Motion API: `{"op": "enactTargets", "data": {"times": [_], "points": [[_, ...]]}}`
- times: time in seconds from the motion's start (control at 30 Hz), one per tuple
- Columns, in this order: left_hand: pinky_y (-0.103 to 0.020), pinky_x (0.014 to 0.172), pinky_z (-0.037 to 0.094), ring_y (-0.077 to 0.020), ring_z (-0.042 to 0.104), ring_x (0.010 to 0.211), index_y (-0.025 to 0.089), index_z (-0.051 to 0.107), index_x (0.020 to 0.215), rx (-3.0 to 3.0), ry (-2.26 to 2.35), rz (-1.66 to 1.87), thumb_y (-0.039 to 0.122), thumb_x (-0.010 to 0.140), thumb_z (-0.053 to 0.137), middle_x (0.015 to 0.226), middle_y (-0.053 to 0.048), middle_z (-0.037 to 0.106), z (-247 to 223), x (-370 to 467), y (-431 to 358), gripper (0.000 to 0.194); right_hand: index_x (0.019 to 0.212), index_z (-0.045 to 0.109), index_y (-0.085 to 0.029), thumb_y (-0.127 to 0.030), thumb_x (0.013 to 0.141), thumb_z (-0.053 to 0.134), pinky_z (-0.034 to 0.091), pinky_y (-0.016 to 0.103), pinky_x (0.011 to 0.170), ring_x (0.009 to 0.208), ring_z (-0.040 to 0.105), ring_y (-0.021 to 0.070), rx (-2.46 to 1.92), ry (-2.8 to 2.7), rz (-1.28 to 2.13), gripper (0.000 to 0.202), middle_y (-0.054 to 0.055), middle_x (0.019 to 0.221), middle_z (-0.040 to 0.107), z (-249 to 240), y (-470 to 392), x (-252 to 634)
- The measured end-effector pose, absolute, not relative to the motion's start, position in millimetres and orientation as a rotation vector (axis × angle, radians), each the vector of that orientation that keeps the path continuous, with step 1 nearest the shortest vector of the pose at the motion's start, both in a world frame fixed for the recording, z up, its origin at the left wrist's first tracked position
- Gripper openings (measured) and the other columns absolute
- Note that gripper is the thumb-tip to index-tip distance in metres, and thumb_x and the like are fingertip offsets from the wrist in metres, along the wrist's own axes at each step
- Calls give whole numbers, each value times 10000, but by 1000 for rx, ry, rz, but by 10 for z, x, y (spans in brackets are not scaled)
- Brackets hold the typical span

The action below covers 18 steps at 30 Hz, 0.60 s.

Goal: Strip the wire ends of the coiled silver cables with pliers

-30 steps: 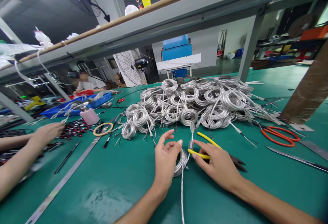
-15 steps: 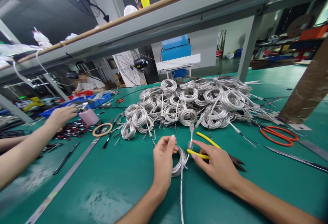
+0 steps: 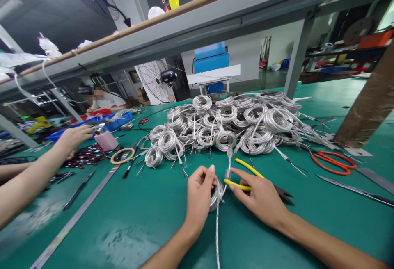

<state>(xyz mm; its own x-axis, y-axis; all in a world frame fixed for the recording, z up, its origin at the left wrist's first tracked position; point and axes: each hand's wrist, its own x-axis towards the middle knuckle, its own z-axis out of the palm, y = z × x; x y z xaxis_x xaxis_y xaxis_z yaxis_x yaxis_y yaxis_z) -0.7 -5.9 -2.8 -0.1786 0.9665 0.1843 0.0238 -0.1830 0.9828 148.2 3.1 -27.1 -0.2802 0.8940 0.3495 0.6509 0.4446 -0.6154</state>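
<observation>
My left hand (image 3: pixel 200 195) is closed at the left side of a small coil of clear-jacketed silver cable (image 3: pixel 218 197), its fingertips partly hidden behind the thumb. From the coil one length of cable runs down toward me. My right hand (image 3: pixel 261 193) has thumb and forefinger at a grey cylindrical bead (image 3: pixel 228 174) on the same cable, above the coil. Yellow-handled pliers (image 3: pixel 249 167) lie under and between the right hand's fingers, jaws pointing right; whether the palm grips them is hidden. The cable's plug end (image 3: pixel 230 153) reaches the heap behind.
A large heap of coiled cables (image 3: pixel 227 117) spreads behind my hands. Orange-handled scissors (image 3: pixel 334 162) and tweezers (image 3: pixel 353 189) lie right. A steel ruler (image 3: pixel 76 215), tape ring (image 3: pixel 122 156) and pink bottle (image 3: pixel 106 140) are left, near a co-worker's arm (image 3: pixel 40 170). A shelf beam (image 3: pixel 191 23) crosses above.
My left hand has shifted slightly right and covers more of the coil. The right hand and the pliers look nearly unchanged.
</observation>
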Motion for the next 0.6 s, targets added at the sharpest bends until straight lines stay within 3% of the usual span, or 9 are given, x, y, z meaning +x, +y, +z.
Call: {"op": "enactTargets", "data": {"times": [0.07, 0.17, 0.27, 0.33, 0.43, 0.47, 0.6], "points": [[-205, 606, 389, -108, 492, 644, 158, 561, 809, 1304, 1283, 1465, 200, 731, 541, 712, -2, 545, -21, -2, -68, 91, 1128, 557, -163, -346, 796, 440, 358, 243, 495, 494, 509, 147, -1289, -2010, 476, 397, -20, 555, 561, -263, 23, 1482], [-229, 676, 396, -124, 508, 735, 202, 557, 995, 1458, 1365, 1337, 51, 660, 457, 870, -19, 574, -29, 6, -103, 381, 1118, 566, -178, -334, 792, 445, 348, 241, 479, 463, 492, 140, -1262, -1969, 464, 381, -34, 522, 537, -256, 12, 1485], [-280, 767, 383, -163, 508, 857, 246, 532, 1099, 1670, 1444, 1238, 16, 614, 447, 970, -26, 576, -54, 16, -142, 544, 1085, 589, -193, -336, 791, 454, 342, 237, 460, 456, 488, 139, -1232, -1915, 464, 353, -32, 513, 531, -263, 12, 1491], [-331, 813, 360, -204, 487, 933, 249, 562, 1059, 1854, 1471, 1216, 33, 615, 495, 995, -36, 581, -67, 26, -159, 498, 1077, 596, -193, -350, 798, 455, 340, 234, 446, 457, 486, 140, -1223, -1881, 501, 350, -25, 519, 532, -272, 17, 1495], [-375, 787, 326, -236, 479, 912, 228, 630, 750, 2108, 1506, 1123, 97, 688, 527, 924, -44, 617, -69, 39, -168, 178, 1064, 605, -188, -370, 800, 458, 337, 233, 434, 461, 476, 139, -1218, -1862, 545, 353, -20, 530, 526, -275, 20, 1500], [-381, 777, 315, -241, 478, 912, 223, 619, 680, 2142, 1509, 1089, 115, 720, 514, 905, -43, 626, -67, 41, -169, 156, 1061, 607, -186, -374, 800, 458, 334, 234, 434, 458, 468, 137, -1217, -1863, 553, 354, -22, 526, 517, -270, 19, 1501], [-433, 865, 228, -267, 403, 1101, 255, 630, 740, 2079, 1477, 1074, 138, 779, 470, 923, -26, 647, -55, 39, -170, 202, 1071, 593, -192, -379, 804, 454, 323, 231, 443, 449, 431, 123, -1209, -1856, 625, 355, -37, 512, 471, -230, 11, 1497]]}}
